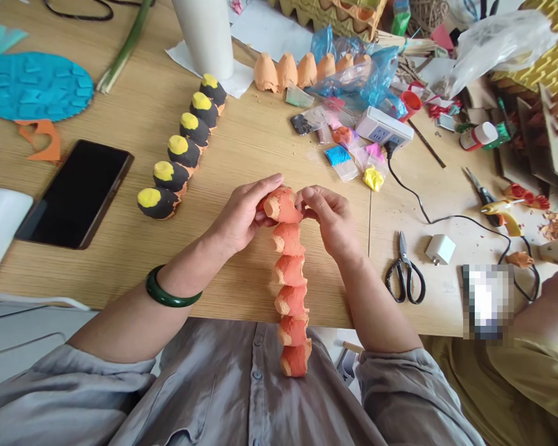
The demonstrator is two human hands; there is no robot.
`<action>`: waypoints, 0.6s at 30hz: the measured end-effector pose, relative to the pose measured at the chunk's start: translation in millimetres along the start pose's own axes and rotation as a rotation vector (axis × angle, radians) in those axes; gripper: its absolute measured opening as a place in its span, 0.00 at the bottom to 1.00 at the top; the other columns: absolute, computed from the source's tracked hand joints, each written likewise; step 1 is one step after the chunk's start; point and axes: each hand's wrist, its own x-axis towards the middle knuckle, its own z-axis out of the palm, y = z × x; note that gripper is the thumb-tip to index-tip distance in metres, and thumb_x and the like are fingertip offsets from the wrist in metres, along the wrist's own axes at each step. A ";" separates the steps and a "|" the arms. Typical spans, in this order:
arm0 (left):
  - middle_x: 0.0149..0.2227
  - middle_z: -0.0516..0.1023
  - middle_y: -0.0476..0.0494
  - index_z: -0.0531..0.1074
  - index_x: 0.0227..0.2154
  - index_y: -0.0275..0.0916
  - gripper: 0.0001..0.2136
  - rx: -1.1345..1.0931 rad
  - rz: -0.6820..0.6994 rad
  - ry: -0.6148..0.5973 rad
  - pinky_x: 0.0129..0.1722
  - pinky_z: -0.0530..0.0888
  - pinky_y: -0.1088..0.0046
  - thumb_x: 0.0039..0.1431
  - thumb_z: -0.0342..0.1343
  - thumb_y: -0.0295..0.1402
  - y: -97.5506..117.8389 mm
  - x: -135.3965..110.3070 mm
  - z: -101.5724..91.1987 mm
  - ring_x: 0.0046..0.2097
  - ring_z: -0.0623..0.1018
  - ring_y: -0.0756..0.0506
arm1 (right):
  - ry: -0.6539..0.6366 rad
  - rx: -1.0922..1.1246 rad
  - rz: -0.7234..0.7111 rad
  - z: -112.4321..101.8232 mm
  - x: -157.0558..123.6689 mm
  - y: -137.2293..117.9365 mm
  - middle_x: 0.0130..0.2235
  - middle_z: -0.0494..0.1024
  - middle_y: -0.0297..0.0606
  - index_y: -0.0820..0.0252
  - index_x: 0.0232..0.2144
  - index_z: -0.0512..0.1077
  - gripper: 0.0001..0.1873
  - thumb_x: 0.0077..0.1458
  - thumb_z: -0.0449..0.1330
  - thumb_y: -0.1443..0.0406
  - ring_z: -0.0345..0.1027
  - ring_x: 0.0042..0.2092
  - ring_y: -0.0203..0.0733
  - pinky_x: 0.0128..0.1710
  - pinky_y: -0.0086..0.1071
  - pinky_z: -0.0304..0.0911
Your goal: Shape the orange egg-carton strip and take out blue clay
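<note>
The orange-coated egg-carton strip (291, 272) runs lengthwise from between the hands toward the grey shirt (227, 396), crossing the worktop's (244, 288) near edge. The left hand (246, 214), half curled, cradles its farthest cup (288, 207); the right hand (330, 217), equally near, pinches that cup's right rim.

Busy wooden table (246, 139)

On the left lie a black phone (77, 195), a blue oval piece (37, 87) and, farther off, a green stalk (126, 44); left of centre, black-and-yellow cups (184, 150). Right: scissors (405, 269) near, a white power strip (384, 129) farther.
</note>
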 end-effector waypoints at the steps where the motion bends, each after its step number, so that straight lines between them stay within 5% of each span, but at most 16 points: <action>1: 0.22 0.61 0.54 0.68 0.22 0.40 0.24 0.007 -0.006 -0.004 0.21 0.63 0.79 0.58 0.75 0.48 0.7 -0.2 -1.4 0.24 0.62 0.54 | -0.020 0.016 0.026 0.5 -0.1 -2.1 0.30 0.78 0.32 0.56 0.27 0.81 0.28 0.57 0.79 0.40 0.71 0.34 0.36 0.37 0.32 0.74; 7: 0.25 0.63 0.53 0.68 0.21 0.40 0.18 0.117 -0.054 -0.011 0.23 0.64 0.81 0.52 0.72 0.39 6.9 0.0 -7.9 0.26 0.64 0.53 | -0.081 0.043 0.111 6.2 -1.1 -3.7 0.32 0.83 0.32 0.56 0.30 0.85 0.28 0.45 0.85 0.42 0.72 0.36 0.37 0.40 0.33 0.73; 14: 0.23 0.59 0.54 0.63 0.18 0.41 0.19 0.137 -0.025 -0.018 0.23 0.60 0.80 0.48 0.69 0.38 7.8 4.6 -6.9 0.26 0.61 0.54 | -0.063 0.166 0.148 8.9 -1.3 -3.9 0.30 0.82 0.30 0.55 0.28 0.86 0.21 0.42 0.89 0.52 0.69 0.34 0.34 0.40 0.31 0.70; 18: 0.22 0.59 0.54 0.65 0.18 0.39 0.16 0.078 -0.079 -0.044 0.22 0.59 0.80 0.48 0.69 0.36 10.4 6.4 -8.5 0.25 0.59 0.54 | -0.064 0.166 0.146 6.3 -1.0 -2.7 0.31 0.83 0.31 0.53 0.29 0.87 0.21 0.43 0.88 0.49 0.69 0.34 0.36 0.40 0.33 0.71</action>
